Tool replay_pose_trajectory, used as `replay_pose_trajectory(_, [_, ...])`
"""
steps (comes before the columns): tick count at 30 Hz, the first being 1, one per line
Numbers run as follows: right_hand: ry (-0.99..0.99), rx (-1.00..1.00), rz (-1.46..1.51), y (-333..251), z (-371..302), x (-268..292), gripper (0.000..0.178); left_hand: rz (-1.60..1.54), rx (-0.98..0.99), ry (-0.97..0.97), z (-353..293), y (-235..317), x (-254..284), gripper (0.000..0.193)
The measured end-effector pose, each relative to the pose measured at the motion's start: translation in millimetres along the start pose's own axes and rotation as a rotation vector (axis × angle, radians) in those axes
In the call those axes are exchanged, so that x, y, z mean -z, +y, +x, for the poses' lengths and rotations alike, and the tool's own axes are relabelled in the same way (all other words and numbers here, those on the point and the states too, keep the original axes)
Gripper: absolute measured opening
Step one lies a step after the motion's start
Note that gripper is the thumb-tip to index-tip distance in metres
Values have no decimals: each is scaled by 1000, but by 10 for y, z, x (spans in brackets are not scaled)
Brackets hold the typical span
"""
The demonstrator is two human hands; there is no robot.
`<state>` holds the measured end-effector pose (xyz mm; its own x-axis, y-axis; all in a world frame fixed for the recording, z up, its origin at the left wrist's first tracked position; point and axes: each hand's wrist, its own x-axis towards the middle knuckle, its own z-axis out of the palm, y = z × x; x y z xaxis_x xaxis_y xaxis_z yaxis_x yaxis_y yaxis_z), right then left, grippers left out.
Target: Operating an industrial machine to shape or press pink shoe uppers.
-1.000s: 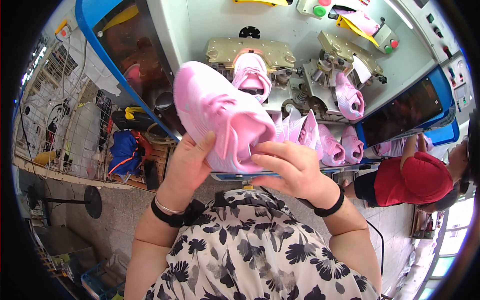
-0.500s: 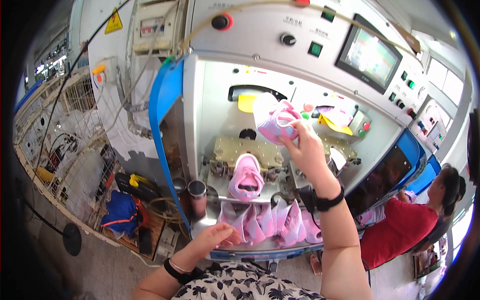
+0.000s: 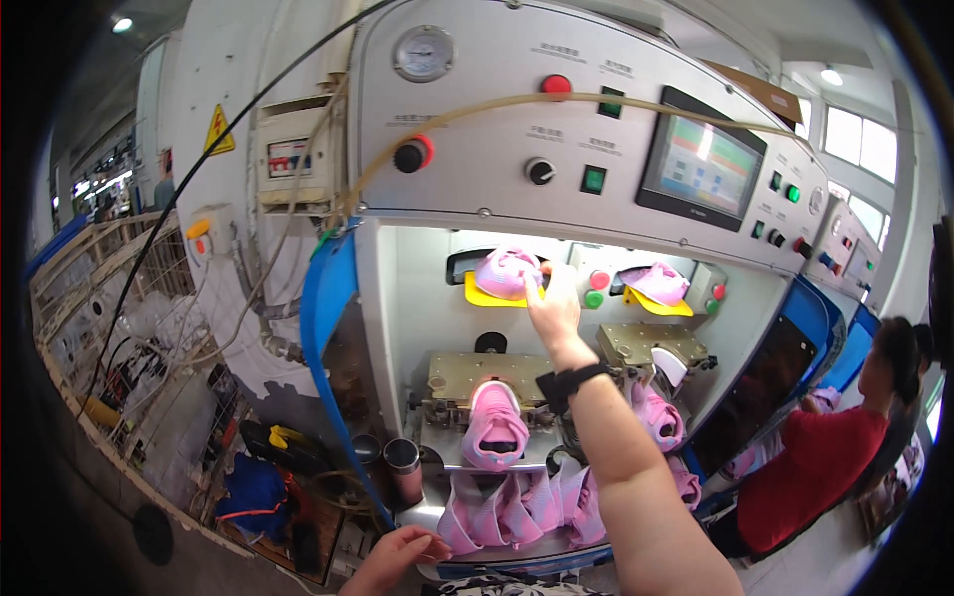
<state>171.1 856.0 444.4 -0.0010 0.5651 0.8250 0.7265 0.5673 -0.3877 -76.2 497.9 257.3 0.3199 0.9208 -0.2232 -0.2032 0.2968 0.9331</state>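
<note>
My right hand [image 3: 553, 303] reaches into the lit machine bay, its fingers closed on the right edge of a pink shoe upper [image 3: 505, 271]. That upper rests at a dark slot, above a yellow tongue-shaped ledge [image 3: 494, 293]. Near the bay's front left corner, my left hand [image 3: 402, 552] is empty, with fingers loosely bent and apart from the thumb. It lies beside a row of folded pink and lilac uppers [image 3: 517, 512]. Below the right hand, another pink upper [image 3: 495, 427] is fitted toe-first on the left clamp station [image 3: 452, 375].
A second yellow ledge [image 3: 658, 302] holds a pink upper at the right slot. Another upper [image 3: 658, 417] sits at the right station. A tumbler [image 3: 403, 472] stands at the front left, beside the blue door frame [image 3: 323, 318]. A person in red [image 3: 815, 467] works farther right.
My right hand has carried the pink upper up and onto the left yellow ledge. The view has tilted upward, showing more of the control panel. My left hand remains near the row.
</note>
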Motion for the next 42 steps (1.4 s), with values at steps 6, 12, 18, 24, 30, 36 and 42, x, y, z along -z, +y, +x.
replay_pose_trajectory(6, [70,-354,-145,261,-640,208,25,-119,51,147,-50,32,61,21])
replay_pose_trajectory(12, [-282,-355,-137,397,-569,345,31,-25,109,77,191,116,-73,22])
replay_pose_trajectory(18, [-119,-145,95,335,-1173,796,15,48,37,-156,366,104,-266,28])
replay_pose_trajectory(24, [-484,73,438,-529,-2706,1157,21,-67,133,-58,495,31,-259,29])
replay_pose_trajectory(30, [-1524,79,320,-588,-3728,847,34,712,-425,-264,1007,-159,-653,39])
replay_pose_trajectory(36, [-1491,11,519,189,-4899,671,43,1029,-280,-664,984,-410,-1184,48])
replay_pose_trajectory(42, [-1434,-29,578,300,-4862,941,42,1026,-360,-650,873,-404,-1182,51])
